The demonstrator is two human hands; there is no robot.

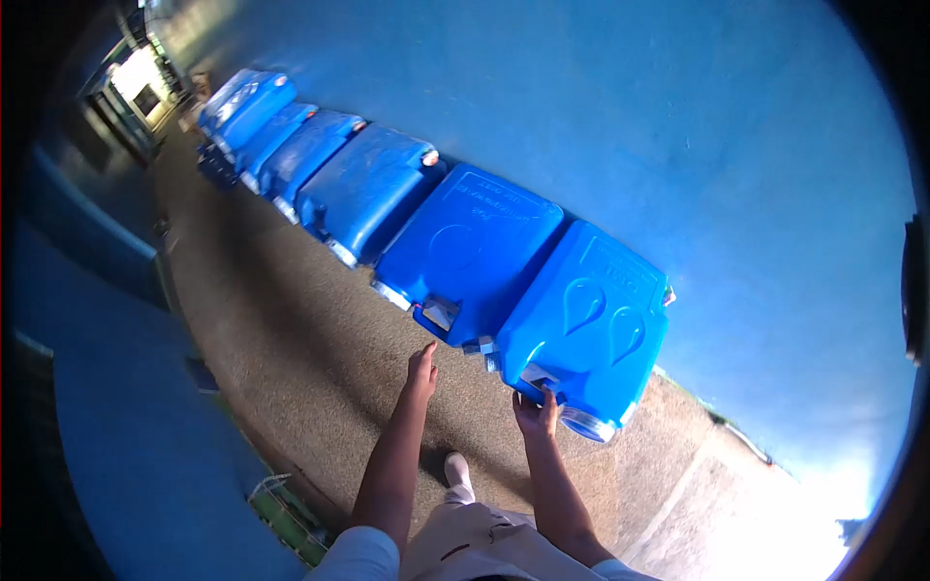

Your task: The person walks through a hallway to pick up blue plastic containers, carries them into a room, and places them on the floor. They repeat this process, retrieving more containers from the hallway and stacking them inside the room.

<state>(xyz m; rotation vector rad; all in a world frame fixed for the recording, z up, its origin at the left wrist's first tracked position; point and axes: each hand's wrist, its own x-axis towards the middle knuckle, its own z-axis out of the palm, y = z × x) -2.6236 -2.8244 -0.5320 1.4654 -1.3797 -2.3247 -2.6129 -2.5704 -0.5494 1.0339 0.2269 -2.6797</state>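
A blue water container (596,315) with two drop-shaped marks is the nearest in a row along the blue wall. My right hand (538,412) is closed around its handle, beside the clear round cap (586,424). Just left of it stands a second blue container (470,252) with raised lettering and its own handle. My left hand (423,366) is in the air below that handle, fingers apart, holding nothing. Small clear spouts (484,351) show between the two containers.
Several more blue containers (373,189) continue along the wall (678,116) to the upper left. Under me is a rough concrete floor (281,339), with my white shoe (458,472) on it. A green crate-like object (291,523) lies at the lower left.
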